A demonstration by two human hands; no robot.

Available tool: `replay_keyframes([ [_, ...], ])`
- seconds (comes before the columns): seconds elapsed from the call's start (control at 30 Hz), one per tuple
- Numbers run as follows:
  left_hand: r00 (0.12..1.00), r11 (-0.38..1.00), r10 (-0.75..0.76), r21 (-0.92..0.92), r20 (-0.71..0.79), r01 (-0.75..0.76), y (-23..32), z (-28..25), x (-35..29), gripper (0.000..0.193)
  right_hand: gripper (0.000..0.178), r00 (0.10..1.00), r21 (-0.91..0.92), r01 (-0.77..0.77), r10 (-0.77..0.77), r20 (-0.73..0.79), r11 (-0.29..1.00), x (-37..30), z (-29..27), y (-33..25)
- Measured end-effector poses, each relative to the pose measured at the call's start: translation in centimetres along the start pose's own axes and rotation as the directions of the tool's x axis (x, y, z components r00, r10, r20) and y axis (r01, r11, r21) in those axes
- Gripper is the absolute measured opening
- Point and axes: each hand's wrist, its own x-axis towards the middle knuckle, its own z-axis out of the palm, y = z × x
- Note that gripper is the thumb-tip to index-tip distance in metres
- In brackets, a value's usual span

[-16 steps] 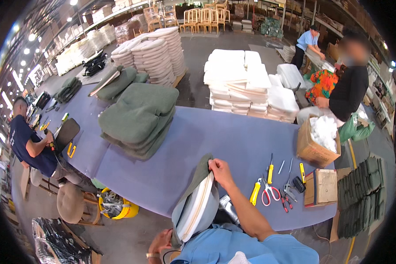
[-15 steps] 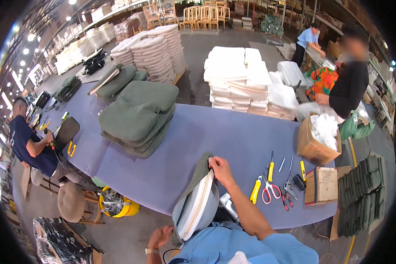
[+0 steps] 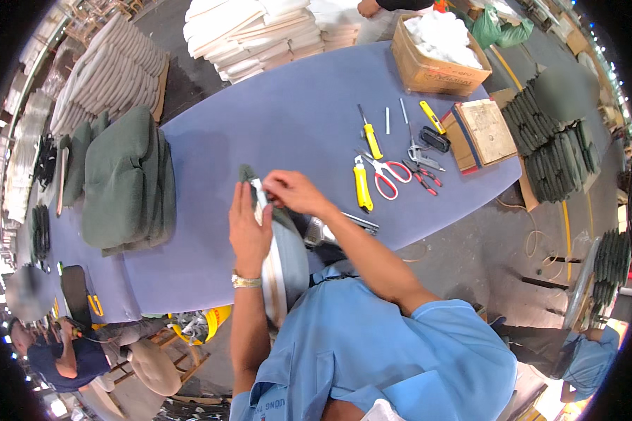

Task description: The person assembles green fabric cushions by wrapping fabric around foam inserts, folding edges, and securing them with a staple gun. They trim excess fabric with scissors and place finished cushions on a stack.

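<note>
A seat cushion (image 3: pixel 276 272) with a dark green cover, a pale edge band and a greyish side stands on edge at the table's near side, against my body. My left hand (image 3: pixel 251 231) lies along its upper left side, fingers stretched out and together, thumb apart. At the cushion's top end my right hand (image 3: pixel 293 191) has curled fingers pinching the green fabric near the white edge; the exact grip is partly hidden. A silver metal tool (image 3: pixel 321 231), partly covered by my right forearm, lies just right of the cushion.
Right of my hands lie red-handled scissors (image 3: pixel 386 175), yellow-handled knives (image 3: pixel 363 186), red pliers (image 3: pixel 423 175) and an air blow gun (image 3: pixel 423 156). Boxes (image 3: pixel 479 133) stand beyond. Green cushions (image 3: pixel 126 182) are stacked at left. A co-worker (image 3: pixel 63 351) sits lower left.
The view has turned to the right and downward. My left hand has come up from beside the cushion's lower end onto its upper side. My right hand stays at the top end, fingers more curled.
</note>
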Motion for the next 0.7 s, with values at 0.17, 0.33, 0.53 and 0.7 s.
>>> replay_keyframes([
  [0.17,0.998,0.999,-0.049,0.004,0.037,0.049,0.0,0.0,0.3,0.059,0.027,0.903,-0.365,-0.133,-0.038,-0.427,0.921,-6.1,-9.7,4.3],
  [0.33,0.991,0.99,-0.129,0.055,0.027,0.128,-0.4,-0.8,2.0,0.048,0.07,0.815,-0.773,-0.401,-0.193,-0.546,0.492,-10.5,-19.6,13.5],
  [0.53,0.978,0.98,-0.2,0.024,0.064,0.199,-0.9,-0.4,3.7,0.043,0.077,0.841,-0.813,-0.501,-0.054,-0.538,0.297,-11.4,-20.6,13.8],
  [0.7,0.995,0.996,-0.052,0.071,0.084,0.046,-0.5,-1.2,3.3,0.05,0.07,0.851,-0.688,-0.489,0.121,-0.511,0.536,-11.6,-21.9,12.4],
])
